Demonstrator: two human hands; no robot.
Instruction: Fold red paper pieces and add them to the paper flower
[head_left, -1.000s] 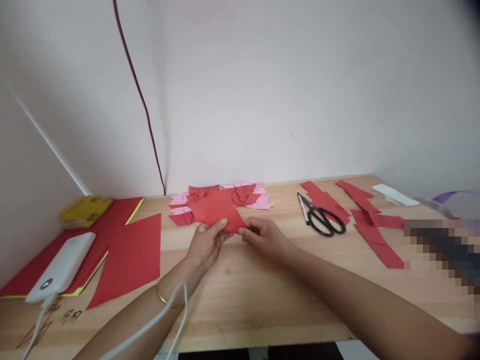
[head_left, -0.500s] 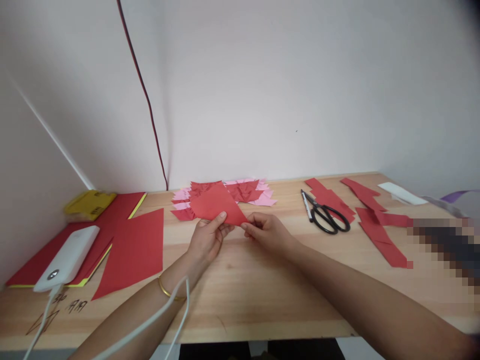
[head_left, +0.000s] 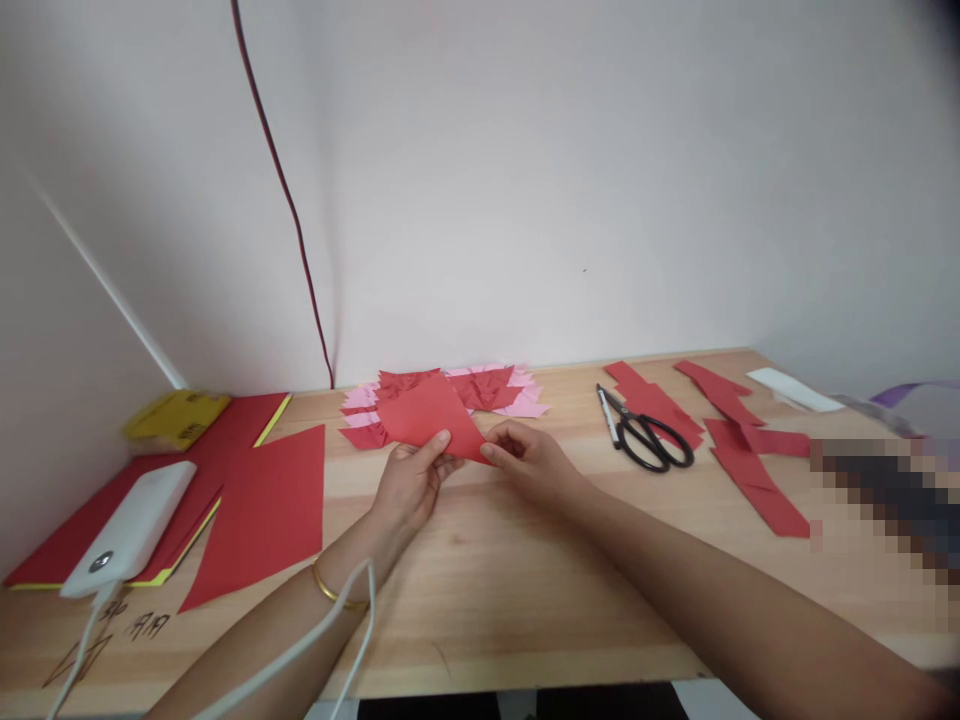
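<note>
Fingers: on the left hand [head_left: 409, 490], the thumb presses down on a smooth, straight-edged piece of red paper [head_left: 431, 410] and the other fingers curl beneath, gripping it; on the right hand [head_left: 536, 468], thumb and forefinger are closed on its near right corner.
Paper in hand: raised over the middle of a pale wooden table [head_left: 487, 610], its narrow corner toward the right hand.
Back edge: pleated red and pink paper pieces [head_left: 491, 388] lie overlapping by the wall, partly hidden behind the held piece.
Right side: black-handled metal scissors [head_left: 652, 440] lie partly over flat red paper offcuts [head_left: 675, 405], with a slim white pen with a black end [head_left: 607, 415] just beside.
Far right: angular red paper strips [head_left: 757, 480] overlap, near a narrow white strip [head_left: 795, 390].
Left side: a large red paper sheet [head_left: 262, 520] lies beside yellow-edged dark red sheets [head_left: 71, 530], which carry a white oblong device [head_left: 131, 525] and a yellow packet [head_left: 176, 420].
Left wrist: a thin gold-coloured bangle [head_left: 326, 585], with a white cable [head_left: 289, 655] crossing the forearm.
White wall [head_left: 600, 150]: a dark red cord [head_left: 277, 165] runs down it toward the table.
</note>
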